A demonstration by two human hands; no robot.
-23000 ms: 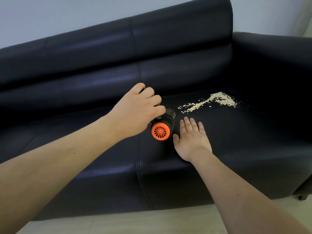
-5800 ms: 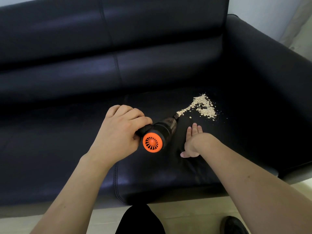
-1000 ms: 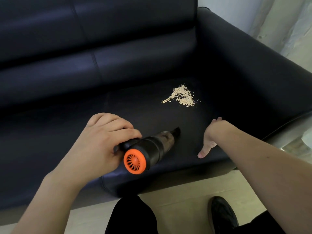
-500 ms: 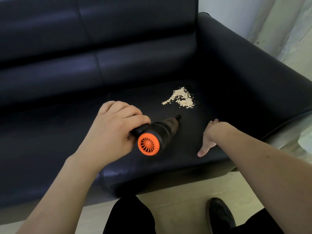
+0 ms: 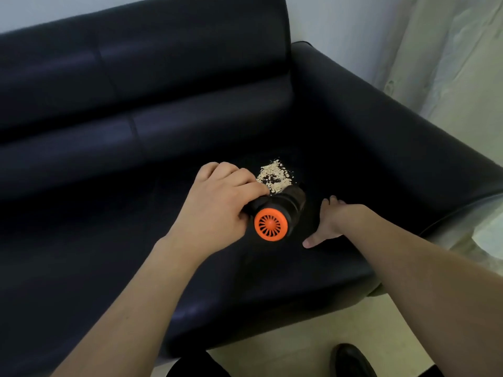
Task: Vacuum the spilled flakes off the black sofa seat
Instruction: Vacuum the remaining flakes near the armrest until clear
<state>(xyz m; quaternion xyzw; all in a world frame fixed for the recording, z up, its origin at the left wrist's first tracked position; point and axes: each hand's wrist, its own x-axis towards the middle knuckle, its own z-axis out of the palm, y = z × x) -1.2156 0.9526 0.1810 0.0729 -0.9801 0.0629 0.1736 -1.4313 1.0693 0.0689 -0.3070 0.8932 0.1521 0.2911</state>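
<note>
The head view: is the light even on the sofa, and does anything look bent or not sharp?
Head view: light is uneven; the black sofa seat shows soft bluish sheen along its front, while the corner past the flakes is nearly black. The wide lens bows the backrest. The left hand with its grip on the vacuum looks slightly soft, as does the right hand.

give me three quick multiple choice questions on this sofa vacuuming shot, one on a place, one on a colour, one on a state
1. Where is the pile of flakes?
A. on the floor
B. on the sofa seat
C. on the armrest

2. What colour is the end cap of the handheld vacuum?
A. orange
B. green
C. white

3. What is the right hand doing?
A. gripping the vacuum
B. scooping flakes
C. resting on the seat

Answers: 1 B, the flakes lie on the black cushion just beyond the vacuum. 2 A, the vented cap facing the camera is orange. 3 C, only the left hand grips the vacuum.
</note>
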